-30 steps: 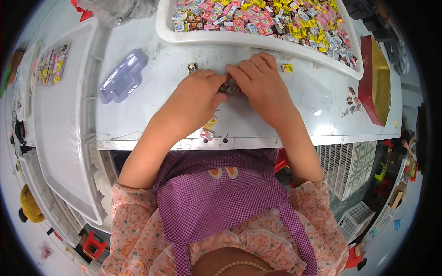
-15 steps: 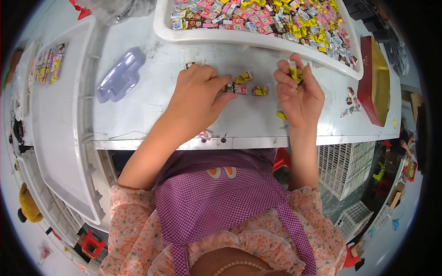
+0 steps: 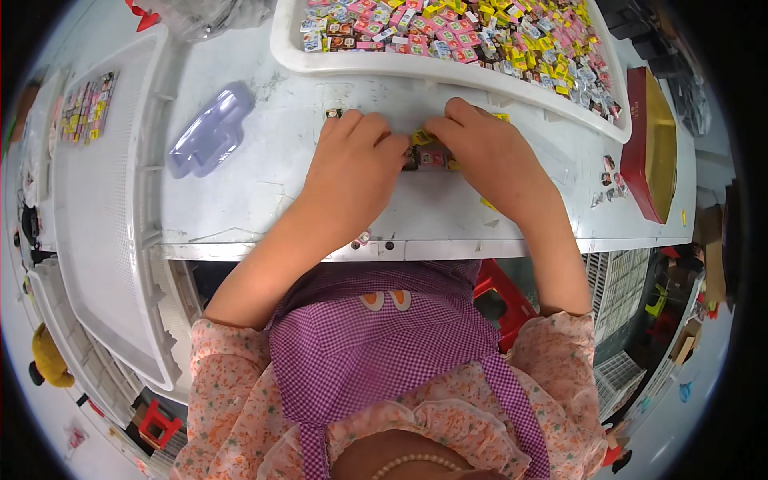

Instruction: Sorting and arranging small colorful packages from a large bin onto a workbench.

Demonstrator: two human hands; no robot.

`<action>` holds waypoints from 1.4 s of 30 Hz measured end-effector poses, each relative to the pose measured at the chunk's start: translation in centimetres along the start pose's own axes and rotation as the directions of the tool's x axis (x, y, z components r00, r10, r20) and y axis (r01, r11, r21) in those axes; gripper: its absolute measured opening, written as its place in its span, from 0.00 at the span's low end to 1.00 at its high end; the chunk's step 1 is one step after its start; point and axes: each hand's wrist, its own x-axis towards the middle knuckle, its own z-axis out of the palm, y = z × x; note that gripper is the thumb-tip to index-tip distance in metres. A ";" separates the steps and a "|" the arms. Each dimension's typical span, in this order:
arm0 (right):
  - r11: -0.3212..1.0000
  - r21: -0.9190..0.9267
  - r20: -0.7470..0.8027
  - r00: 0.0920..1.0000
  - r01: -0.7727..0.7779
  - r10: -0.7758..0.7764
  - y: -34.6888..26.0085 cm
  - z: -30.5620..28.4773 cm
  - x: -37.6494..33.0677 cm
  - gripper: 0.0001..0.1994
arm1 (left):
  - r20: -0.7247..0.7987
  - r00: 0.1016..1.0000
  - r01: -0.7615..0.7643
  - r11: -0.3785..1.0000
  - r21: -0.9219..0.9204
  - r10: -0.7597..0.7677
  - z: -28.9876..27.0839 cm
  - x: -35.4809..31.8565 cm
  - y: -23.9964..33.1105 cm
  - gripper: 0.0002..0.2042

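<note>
Over a short row of small printed blocks, my left hand point(image 3: 356, 164) is closed, with its thumb and fingertips against the row's left end. A dark block point(image 3: 410, 158) and a pink block point(image 3: 432, 158) show between the hands. My right hand point(image 3: 492, 152) is closed too, its fingertips pinching a small yellow block point(image 3: 422, 138) just above the row. The right fingers partly cover the row's right end, and anything in that palm is hidden. Beyond my left fingertips lies a loose dark block point(image 3: 334, 114).
A white bin point(image 3: 352, 66) heaped with similar blocks stands at the back. Left are a clear bluish plastic tray point(image 3: 212, 132) and a big white tray point(image 3: 104, 232) holding finished-looking rows point(image 3: 90, 108). A red-and-gold box point(image 3: 646, 144) and loose pieces point(image 3: 610, 182) lie at right.
My right hand has moved left and turned palm down, bringing a yellow block to the row. My left hand has stayed almost in place.
</note>
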 end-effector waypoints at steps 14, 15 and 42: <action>1.000 0.014 0.091 0.996 0.012 -0.013 0.7 0.8 0.8 0.11 | 0.112 0.985 0.140 0.988 -0.068 -0.132 0.2 0.9 -0.1 0.07; 0.999 0.028 0.070 0.997 0.026 -0.028 0.8 0.9 0.9 0.10 | 0.110 0.985 0.139 0.988 -0.066 -0.131 0.0 0.9 -0.1 0.07; 0.621 0.725 -0.091 0.852 -0.298 0.515 0.8 1.4 -2.2 0.09 | 0.260 0.917 -0.339 0.935 0.106 0.303 -0.8 5.3 -1.0 0.11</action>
